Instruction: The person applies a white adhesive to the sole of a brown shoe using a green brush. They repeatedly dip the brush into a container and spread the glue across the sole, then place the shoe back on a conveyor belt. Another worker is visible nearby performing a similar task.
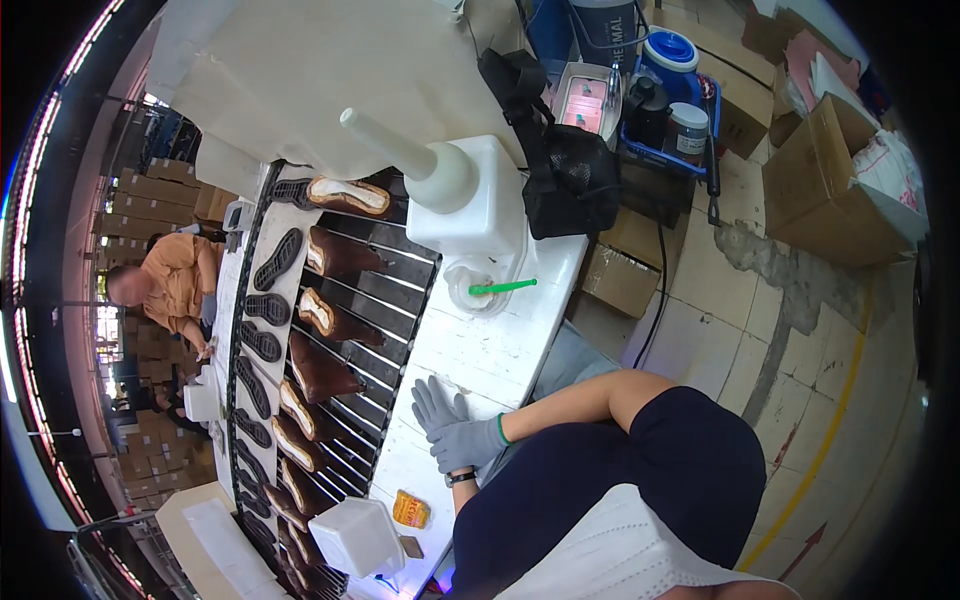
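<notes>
Both my hands wear grey gloves and rest together at the edge of the white worktable (480, 350). My left hand (433, 402) lies with its fingers spread on the tabletop, a dark watch strap at its wrist. Across its back and wrist lies my right hand (467, 443), with a green cuff and its fingers curled over. Neither holds a tool. A green-handled brush (505, 287) rests across a small clear dish (470, 290) beyond them. Nearer is an orange-yellow packet (411, 509). Alongside the table, a slatted conveyor (395, 335) carries brown shoe uppers (322, 368) and black soles (266, 309).
A white container (480, 200) with a pale bulb-shaped top stands beside a black bag (570, 180). A white box (357, 537) sits at the table's near end. Across the conveyor is a co-worker in an orange shirt (180, 270). Cardboard boxes (835, 180) stand on the floor at right.
</notes>
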